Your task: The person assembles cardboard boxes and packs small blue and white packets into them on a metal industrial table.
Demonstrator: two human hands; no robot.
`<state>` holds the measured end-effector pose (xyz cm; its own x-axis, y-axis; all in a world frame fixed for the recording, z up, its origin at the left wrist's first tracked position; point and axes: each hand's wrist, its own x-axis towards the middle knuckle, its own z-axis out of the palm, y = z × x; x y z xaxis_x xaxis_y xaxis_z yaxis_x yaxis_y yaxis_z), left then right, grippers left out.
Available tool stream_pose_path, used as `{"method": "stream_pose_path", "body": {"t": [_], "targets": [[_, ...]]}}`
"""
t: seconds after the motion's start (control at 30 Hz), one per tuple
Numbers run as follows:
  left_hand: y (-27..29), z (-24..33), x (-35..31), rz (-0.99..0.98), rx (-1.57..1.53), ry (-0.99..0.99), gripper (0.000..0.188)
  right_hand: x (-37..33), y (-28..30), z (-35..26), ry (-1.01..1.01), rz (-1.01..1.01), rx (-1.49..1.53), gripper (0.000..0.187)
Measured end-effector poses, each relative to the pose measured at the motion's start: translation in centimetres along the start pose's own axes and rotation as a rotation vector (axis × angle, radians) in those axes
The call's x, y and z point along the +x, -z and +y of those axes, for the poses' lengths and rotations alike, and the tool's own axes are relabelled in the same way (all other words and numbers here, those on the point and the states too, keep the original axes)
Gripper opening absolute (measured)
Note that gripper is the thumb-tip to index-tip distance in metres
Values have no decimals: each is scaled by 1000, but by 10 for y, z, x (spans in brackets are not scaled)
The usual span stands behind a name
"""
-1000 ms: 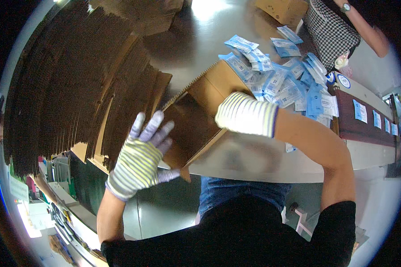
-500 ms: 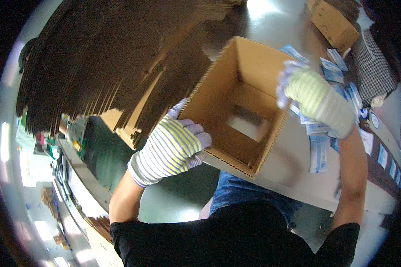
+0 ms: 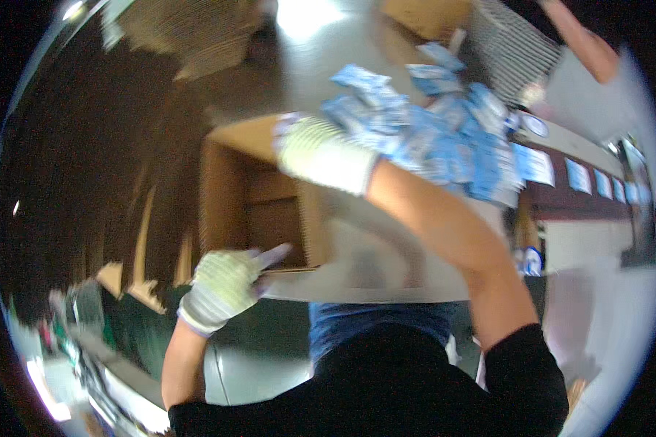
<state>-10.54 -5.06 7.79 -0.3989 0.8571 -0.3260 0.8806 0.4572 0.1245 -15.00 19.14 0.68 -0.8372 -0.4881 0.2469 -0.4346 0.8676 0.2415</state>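
An open cardboard box (image 3: 226, 189) stands tilted slightly between my hands, at the table's left edge. My left hand (image 3: 222, 285), in a striped knit glove, grips its near left corner. One finger stretches over the near wall, and the others are curled outside. My gloved right hand (image 3: 321, 151) reaches across to the far right corner of the box, fingers bent over the rim and smeared by motion. The box's inside looks bare, though its bottom is partly in shadow.
Many blue-and-white packets (image 3: 444, 138) lie heaped on the grey table (image 3: 386, 251), right of the box. Stacked flat cardboard (image 3: 87, 146) rises at the left. Another carton (image 3: 430, 16) stands at the back, near checkered cloth (image 3: 506, 54). Another person's arm (image 3: 583, 44) shows at the far right.
The box has moved left and down onto the table area. My right hand has crossed leftward with it to the far corner. My view has turned, bringing more packets into sight.
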Motion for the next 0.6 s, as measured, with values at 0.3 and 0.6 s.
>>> {"method": "stream_pose_path", "body": {"t": [0.3, 0.6], "targets": [[-27, 46, -8, 166, -164, 49, 72, -185, 25, 32, -404, 26, 518, 45], [-19, 50, 8, 170, -205, 59, 61, -374, 63, 211, -885, -275, 813, 38]]}}
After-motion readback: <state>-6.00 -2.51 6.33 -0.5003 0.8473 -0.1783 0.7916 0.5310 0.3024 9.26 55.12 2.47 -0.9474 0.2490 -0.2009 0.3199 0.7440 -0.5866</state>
